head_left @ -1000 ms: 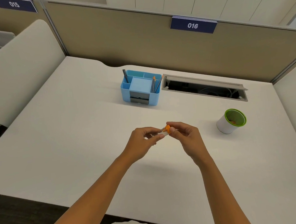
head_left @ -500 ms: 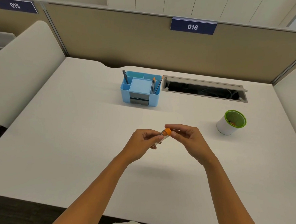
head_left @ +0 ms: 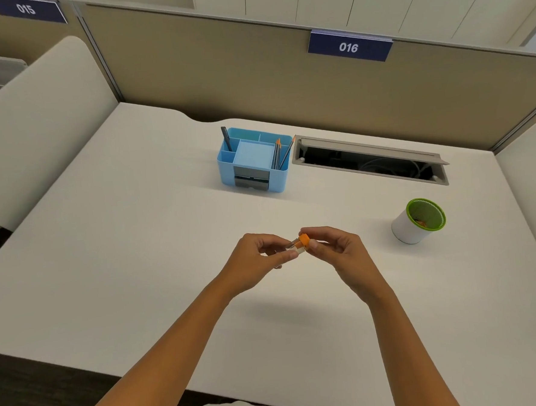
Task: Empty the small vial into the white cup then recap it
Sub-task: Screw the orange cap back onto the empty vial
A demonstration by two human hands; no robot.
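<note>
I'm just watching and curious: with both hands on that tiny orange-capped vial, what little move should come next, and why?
Probably keep twisting the orange cap tight. The left hand holds the small vial while the right hand pinches its cap, and the white cup stands apart with something orange already inside, so the pouring looks done. I cannot tell whether the cap is fully seated.

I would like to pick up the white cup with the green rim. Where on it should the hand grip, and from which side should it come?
Grip the white cup by its plain white side wall, below the green rim, probably coming from its left with the right hand, the nearer one. It stands upright and open with something small inside, so a side grip keeps the mouth clear. No handle shows.
</note>
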